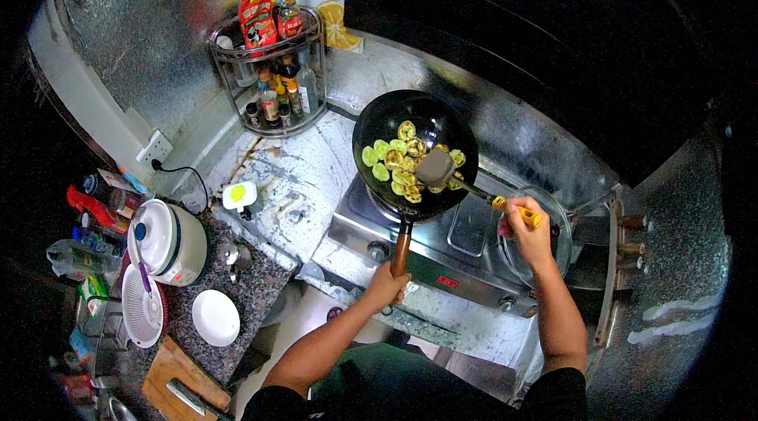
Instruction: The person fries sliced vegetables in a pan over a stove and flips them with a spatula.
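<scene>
A steel gas stove [442, 251] fills the middle of the scene, with a foil-lined wall on its far side and a speckled stone counter [253, 283] to its left. On the stove's left burner sits a black wok [414, 154], its wooden handle [400, 251] pointing toward the near side. The left hand [387, 287] is clenched around the near end of that handle. To the left on the counter stand a white rice cooker [167, 239], a white plastic strainer [144, 306] and a small white plate [215, 318], with a wooden cutting board [178, 381] nearer still. In the far left corner a two-tier wire rack [268, 66] holds sauce bottles. A glass lid [537, 239] rests on the stove's right side. The right hand [527, 230] grips the yellow handle of a metal spatula [436, 168], whose blade lies among the sliced, partly browned green vegetable rounds [399, 164] inside the wok.
</scene>
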Tool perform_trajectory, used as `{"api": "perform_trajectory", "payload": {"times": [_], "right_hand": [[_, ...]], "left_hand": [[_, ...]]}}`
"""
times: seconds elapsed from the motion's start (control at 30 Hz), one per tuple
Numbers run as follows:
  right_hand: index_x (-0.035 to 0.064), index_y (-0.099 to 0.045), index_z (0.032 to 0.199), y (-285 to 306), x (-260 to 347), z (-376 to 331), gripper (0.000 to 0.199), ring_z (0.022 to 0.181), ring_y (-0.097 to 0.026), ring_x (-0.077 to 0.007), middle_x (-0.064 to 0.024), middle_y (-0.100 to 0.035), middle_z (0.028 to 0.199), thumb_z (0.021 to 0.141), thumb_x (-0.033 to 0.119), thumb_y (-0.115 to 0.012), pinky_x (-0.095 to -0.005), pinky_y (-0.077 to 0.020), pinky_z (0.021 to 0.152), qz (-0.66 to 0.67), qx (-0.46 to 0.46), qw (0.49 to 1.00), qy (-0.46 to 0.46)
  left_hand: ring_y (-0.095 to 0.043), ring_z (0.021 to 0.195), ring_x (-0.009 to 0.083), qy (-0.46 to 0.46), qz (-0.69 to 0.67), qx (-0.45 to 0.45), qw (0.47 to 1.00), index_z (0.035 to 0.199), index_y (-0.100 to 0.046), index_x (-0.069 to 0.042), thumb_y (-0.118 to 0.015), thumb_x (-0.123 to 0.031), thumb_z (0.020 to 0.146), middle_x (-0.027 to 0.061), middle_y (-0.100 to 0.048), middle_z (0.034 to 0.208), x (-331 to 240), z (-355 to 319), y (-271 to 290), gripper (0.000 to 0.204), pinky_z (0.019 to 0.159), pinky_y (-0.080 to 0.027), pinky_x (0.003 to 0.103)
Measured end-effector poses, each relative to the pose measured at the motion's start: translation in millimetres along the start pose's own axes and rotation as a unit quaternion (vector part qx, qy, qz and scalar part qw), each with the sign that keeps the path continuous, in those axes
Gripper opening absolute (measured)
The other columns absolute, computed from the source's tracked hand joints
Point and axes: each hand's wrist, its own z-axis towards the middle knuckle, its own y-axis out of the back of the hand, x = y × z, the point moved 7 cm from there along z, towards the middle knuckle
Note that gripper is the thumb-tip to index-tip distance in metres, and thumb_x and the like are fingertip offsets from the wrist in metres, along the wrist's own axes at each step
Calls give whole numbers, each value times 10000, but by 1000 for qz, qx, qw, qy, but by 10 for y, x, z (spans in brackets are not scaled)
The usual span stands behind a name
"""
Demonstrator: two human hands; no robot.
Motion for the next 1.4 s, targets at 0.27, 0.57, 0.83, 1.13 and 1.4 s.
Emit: {"api": "perform_trajectory", "payload": {"times": [0.27,0.57,0.83,1.13,1.4], "right_hand": [[13,-569,890,-66,163,6,110,596,-586,-100,-48,-591,715,855,115,-547,-231,-488,505,-40,13,999,20],[38,-549,898,77,-80,34,149,518,-569,-120,-55,-578,657,867,182,-533,-232,-470,462,54,-3,997,-63],[47,-535,892,166,-123,29,179,465,-550,-127,-62,-570,613,866,224,-534,-224,-444,427,96,-45,989,-101],[52,-533,926,91,-283,45,191,473,-566,-144,-77,-585,630,874,236,-528,-238,-455,427,130,-29,986,-104],[37,-513,945,5,-680,-126,213,475,-559,-156,-96,-575,641,885,241,-505,-251,-458,421,204,-81,969,-114]], "left_hand": [[-465,409,106,14,-58,18,998,889,-399,-58,-566,-115,811,21,-469,588,22,-7,-28,193,356,-392,263],[-464,405,103,11,-69,21,997,874,-396,-60,-576,-136,803,17,-466,584,69,10,-37,208,344,-385,259],[-467,409,106,7,-47,14,999,853,-399,-57,-571,-121,801,19,-464,582,-24,-34,-22,191,351,-388,262],[-470,417,111,19,-49,13,999,855,-402,-65,-572,-124,800,19,-464,585,28,-10,-30,188,362,-398,272],[-467,412,114,24,-45,11,999,874,-404,-70,-577,-120,796,17,-465,587,30,-3,-39,196,362,-395,269]]}}
